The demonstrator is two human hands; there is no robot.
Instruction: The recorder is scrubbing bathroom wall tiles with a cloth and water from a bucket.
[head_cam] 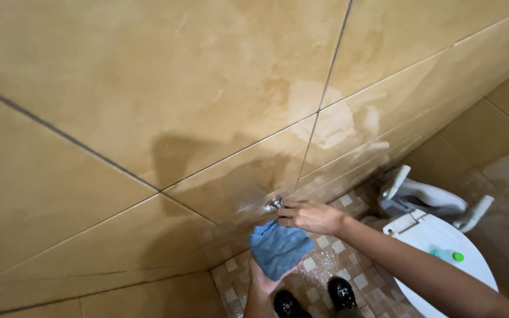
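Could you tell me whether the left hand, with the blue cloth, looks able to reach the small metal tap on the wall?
Probably yes: the left hand holds the blue cloth just below the metal tap, with nothing between them, though the right hand already grips it.

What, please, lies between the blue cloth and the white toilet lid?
In the head view, the right hand's forearm crosses above mosaic floor tiles between the blue cloth and the white toilet lid.

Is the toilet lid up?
No, the white toilet lid lies closed, with a small green-capped bottle resting on top of it.
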